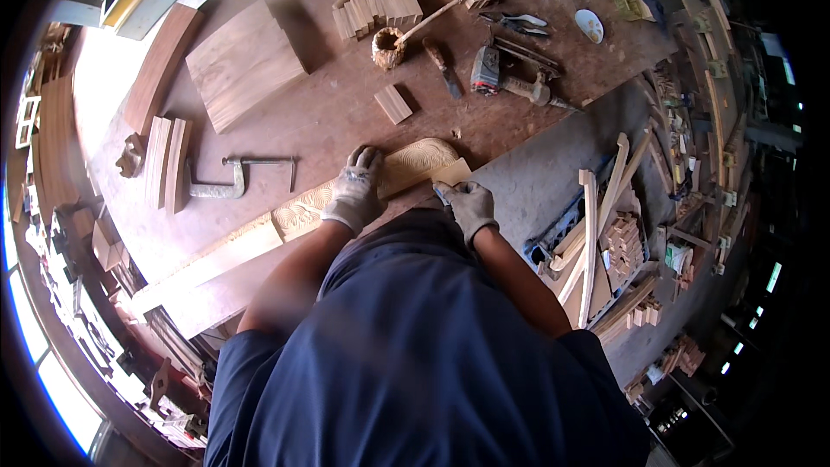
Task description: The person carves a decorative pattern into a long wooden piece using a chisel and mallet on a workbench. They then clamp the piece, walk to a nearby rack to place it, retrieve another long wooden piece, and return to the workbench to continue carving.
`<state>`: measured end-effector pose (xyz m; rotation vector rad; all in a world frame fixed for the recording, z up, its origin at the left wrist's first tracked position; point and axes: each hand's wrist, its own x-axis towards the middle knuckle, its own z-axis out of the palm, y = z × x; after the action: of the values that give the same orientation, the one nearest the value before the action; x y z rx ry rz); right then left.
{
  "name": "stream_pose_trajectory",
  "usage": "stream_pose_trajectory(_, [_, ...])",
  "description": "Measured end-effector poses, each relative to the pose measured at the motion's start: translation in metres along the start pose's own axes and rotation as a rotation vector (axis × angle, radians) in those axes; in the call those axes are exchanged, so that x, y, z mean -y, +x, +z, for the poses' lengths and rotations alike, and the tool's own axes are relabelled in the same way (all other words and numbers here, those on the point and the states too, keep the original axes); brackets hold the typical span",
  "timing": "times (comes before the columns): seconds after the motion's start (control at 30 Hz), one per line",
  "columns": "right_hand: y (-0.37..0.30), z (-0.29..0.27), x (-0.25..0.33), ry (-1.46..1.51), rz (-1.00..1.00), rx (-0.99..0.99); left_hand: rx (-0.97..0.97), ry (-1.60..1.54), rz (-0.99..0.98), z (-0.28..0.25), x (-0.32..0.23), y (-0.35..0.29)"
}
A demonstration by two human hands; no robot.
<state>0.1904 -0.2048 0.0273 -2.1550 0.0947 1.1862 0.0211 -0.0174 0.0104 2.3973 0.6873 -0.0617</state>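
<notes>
A long pale wooden board (304,211) with carved swirling grain and a rounded right end lies slantwise across the near part of the workbench. My left hand (354,194), in a light work glove, grips it near the middle, fingers bent over its far edge. To the right, beside the rounded end, is my gloved right hand (471,205). Its fingers are closed around a small dark item, mostly hidden, too small to name. A flat pale wood piece (453,172) lies just beyond those fingers, against the carved board.
On the bench (268,134) are a large square panel (245,65), a C-clamp (226,186), curved wood pieces (162,69), stacked small blocks (378,12), a glue pot (388,48) with a stick, a chisel (443,69) and a power drill (519,82). A crate of offcuts (596,246) stands at right.
</notes>
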Motion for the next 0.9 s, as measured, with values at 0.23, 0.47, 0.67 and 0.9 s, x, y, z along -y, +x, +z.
stream_pose_trajectory(0.23, [-0.013,-0.015,0.006,-0.563,-0.488,-0.319,0.023,0.029,-0.02,-0.004,-0.002,-0.001])
stream_pose_trajectory(0.47, [0.001,0.005,0.008,-0.648,-0.501,-0.269,0.008,0.008,0.003,-0.001,-0.001,-0.001])
stream_pose_trajectory(0.67, [0.0,0.002,0.008,-0.639,-0.496,-0.257,0.018,0.038,0.01,-0.001,0.001,-0.002])
stream_pose_trajectory(0.9, [0.001,0.006,0.005,-0.613,-0.519,-0.304,0.051,0.064,0.003,-0.001,0.003,-0.002])
